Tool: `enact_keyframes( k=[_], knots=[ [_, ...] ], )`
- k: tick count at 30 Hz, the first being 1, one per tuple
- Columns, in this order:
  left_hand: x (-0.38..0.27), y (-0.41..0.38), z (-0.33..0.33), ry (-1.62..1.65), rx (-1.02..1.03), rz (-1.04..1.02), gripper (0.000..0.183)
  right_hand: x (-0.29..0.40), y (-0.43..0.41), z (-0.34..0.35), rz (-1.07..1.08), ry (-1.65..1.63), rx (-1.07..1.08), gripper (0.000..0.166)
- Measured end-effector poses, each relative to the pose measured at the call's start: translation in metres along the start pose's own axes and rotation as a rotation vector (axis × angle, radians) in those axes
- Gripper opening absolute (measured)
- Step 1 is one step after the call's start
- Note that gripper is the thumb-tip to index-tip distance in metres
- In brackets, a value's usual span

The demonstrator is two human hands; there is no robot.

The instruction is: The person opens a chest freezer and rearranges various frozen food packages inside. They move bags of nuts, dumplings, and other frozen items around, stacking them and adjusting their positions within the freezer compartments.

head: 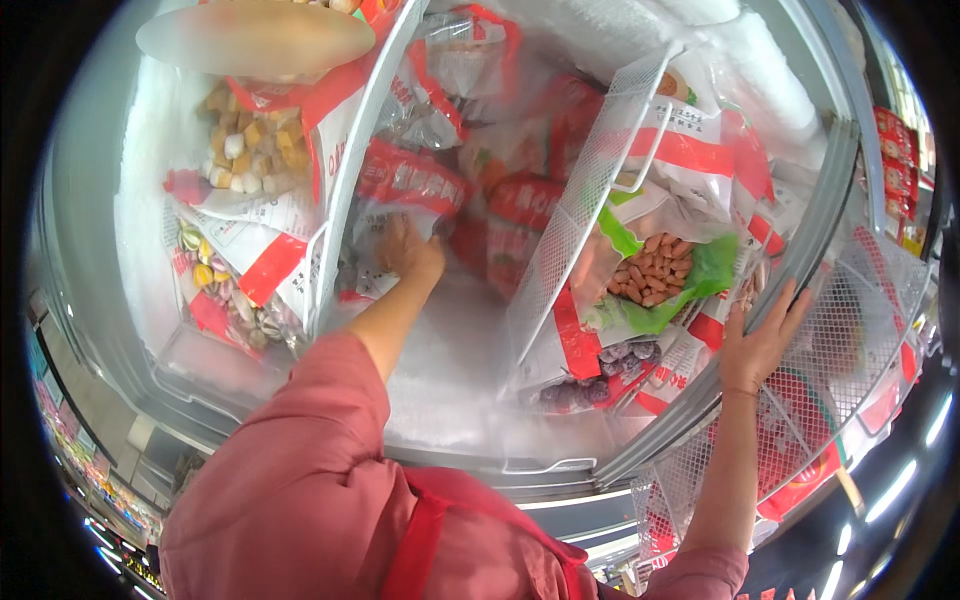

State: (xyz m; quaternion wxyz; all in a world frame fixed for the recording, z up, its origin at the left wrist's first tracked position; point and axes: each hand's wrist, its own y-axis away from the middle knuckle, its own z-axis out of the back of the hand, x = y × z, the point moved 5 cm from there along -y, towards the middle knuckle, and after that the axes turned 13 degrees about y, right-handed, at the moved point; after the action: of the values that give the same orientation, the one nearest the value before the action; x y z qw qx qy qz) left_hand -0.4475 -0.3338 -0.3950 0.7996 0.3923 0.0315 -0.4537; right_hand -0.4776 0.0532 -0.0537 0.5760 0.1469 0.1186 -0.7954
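Inside an open chest freezer, my left hand [405, 251] reaches down to a clear and white plastic food bag [373, 238] at the bottom of the middle section; frosty haze blurs the fingers, so a grip cannot be made out. A red and clear food bag [412, 180] lies just beyond it. My right hand [757, 349] rests spread on the freezer's sliding lid frame [694, 401] at the right. Near that hand, an open bag of small reddish sausages [651, 271] with green edges lies in the right section.
White wire dividers [592, 180] part the freezer. Bags of cubed frozen food [251, 146] and striped pieces [206, 262] fill the left section. Bags of dark frozen balls [574, 391] lie lower right. Wire baskets [862, 322] with packages stand outside the right edge. Thick frost [765, 82] coats the far wall.
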Motion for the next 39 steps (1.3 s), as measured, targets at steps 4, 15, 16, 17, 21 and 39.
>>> enact_keyframes(
  k=[4,15,16,17,21,39],
  knots=[
    [-0.041,-0.018,-0.037,-0.083,0.162,-0.434,0.066,-0.001,-0.001,-0.001,0.002,0.033,0.015,0.075],
    [-0.024,-0.088,-0.114,-1.102,0.693,-0.784,0.048,0.0,0.0,-0.004,-0.02,0.071,0.034,0.079],
    [-0.017,-0.093,-0.13,-1.156,0.644,-0.74,0.047,0.0,0.0,-0.003,-0.008,0.076,0.03,0.078],
    [-0.01,-0.098,-0.146,-1.208,0.594,-0.69,0.047,0.001,-0.003,-0.004,0.007,0.08,0.018,0.078],
    [-0.004,-0.115,-0.143,-1.381,0.602,-0.591,0.047,-0.002,-0.003,-0.006,0.022,0.026,0.001,0.078],
    [-0.055,-0.108,-0.076,-0.641,0.509,-0.536,0.037,-0.007,0.0,-0.009,-0.021,0.044,0.006,0.076]
  ],
)
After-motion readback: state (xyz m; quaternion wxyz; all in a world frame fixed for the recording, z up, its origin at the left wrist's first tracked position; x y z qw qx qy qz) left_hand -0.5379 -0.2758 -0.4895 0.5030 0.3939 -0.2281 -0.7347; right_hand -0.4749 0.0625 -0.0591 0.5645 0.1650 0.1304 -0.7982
